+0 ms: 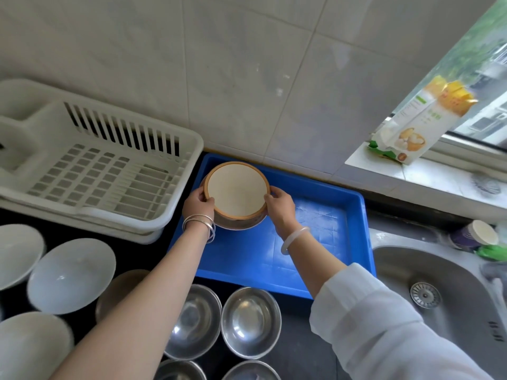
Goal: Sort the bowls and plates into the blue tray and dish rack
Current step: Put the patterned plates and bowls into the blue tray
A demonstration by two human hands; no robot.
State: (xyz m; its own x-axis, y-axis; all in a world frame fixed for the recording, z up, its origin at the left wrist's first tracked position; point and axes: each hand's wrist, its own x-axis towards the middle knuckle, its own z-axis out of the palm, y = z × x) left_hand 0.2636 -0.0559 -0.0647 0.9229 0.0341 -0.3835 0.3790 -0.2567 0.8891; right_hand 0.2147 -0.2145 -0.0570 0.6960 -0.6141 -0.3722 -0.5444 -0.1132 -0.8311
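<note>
Tan-rimmed bowl (237,192) at the far left corner of the blue tray (323,237). We see the left hand (198,204) and right hand (279,207) on opposite rim edges, each grip clamped on the bowl, presumably to keep it level. The dish rack (104,171) stands just beside, and steel bowls (249,322) wait on the bench (295,349).

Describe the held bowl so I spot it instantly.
Find the blue tray between rack and sink. At its back-left corner the left hand and right hand hold a bowl. Only it has a cream inside and brown rim, unlike the steel bowls and white dishes.
</note>
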